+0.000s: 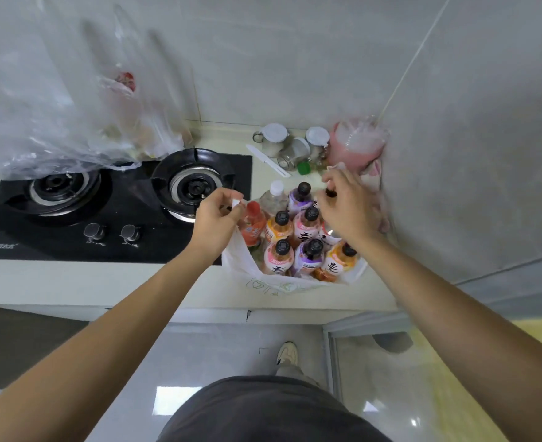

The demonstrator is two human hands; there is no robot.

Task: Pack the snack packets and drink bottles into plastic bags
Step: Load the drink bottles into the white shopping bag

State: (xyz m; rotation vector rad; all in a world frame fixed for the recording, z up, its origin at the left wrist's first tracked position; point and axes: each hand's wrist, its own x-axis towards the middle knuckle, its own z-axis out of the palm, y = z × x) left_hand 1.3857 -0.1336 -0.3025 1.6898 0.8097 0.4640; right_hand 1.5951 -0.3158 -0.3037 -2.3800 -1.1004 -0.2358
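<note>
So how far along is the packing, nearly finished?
Well along for the drinks. Done: the drink bottles stand upright in the white plastic bag on the counter. In hand: the left hand pinches the bag's edge, while the right hand grips a dark-capped bottle at the far side. Left: closing the bag. A clear bag over the stove seems filled; contents blurred.

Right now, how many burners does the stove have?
2. The left burner lies below the hanging clear plastic bag; the right burner lies beside the left hand.
</note>
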